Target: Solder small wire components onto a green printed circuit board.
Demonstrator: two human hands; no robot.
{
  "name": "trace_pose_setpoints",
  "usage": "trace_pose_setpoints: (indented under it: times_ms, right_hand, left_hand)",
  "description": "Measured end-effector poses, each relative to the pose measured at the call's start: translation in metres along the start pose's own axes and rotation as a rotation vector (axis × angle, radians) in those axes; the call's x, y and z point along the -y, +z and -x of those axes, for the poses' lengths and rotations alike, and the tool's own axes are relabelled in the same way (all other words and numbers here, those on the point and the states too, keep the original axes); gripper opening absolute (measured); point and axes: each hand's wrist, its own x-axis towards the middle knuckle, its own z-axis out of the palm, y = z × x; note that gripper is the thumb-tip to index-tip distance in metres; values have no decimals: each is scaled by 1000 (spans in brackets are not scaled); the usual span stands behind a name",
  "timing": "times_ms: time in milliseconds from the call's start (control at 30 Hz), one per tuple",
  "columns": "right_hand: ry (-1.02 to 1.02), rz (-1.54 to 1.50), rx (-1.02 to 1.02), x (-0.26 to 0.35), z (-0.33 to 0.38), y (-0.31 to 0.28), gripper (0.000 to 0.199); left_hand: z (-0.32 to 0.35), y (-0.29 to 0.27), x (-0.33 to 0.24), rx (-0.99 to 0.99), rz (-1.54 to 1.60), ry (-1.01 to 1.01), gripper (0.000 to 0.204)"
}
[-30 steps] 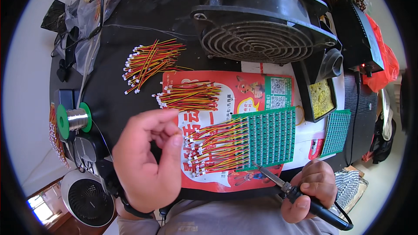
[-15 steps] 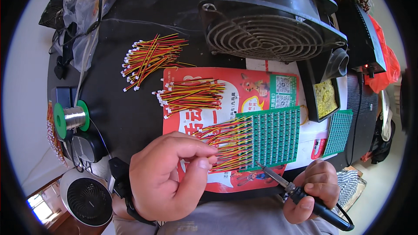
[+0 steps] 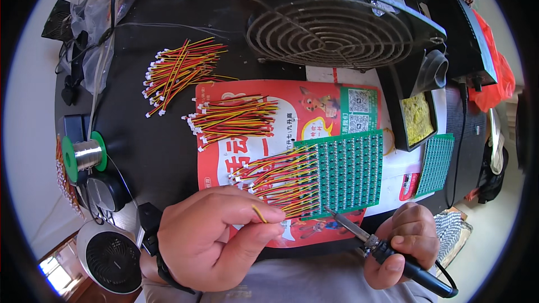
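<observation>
Green perforated circuit board waits; left hand has swung in, pinching a yellow-red wire lead; right hand grips the black-handled soldering iron close by.

- The left hand is bare, with no glove and no ring showing.
- A black band circles the left wrist.
- The right hand is bare too.
- A light grey garment covers the torso at the lower edge.

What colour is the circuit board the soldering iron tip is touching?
Green, dotted with rows of small pads; the circuit board shows best in the head view, by the soldering iron.
</observation>
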Motion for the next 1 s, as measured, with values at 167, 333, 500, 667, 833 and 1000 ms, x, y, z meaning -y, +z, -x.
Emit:
trace_pose_setpoints:
  times_ms: [167,333,500,667,833,1000]
  right_hand:
    - [8,39,1,0,1,-3,23]
    - [21,21,-20,2,-1,-1,24]
    - [42,50,-16,-1,3,0,24]
    - [51,53,-18,2,1,-3,24]
    - [76,4,97,3,0,-16,23]
    - [72,1,98,1,1,-15,24]
  left_hand:
    - [-7,5,13,50,-20,142,9]
    - [-13,15,3,-72,-317,333,20]
    - [-5,24,21,121,-421,464,26]
    - [-9,32,22,216,-572,658,26]
    - [-5,34,22,187,-665,634,25]
    - [-5,46,24,67,-709,631,23]
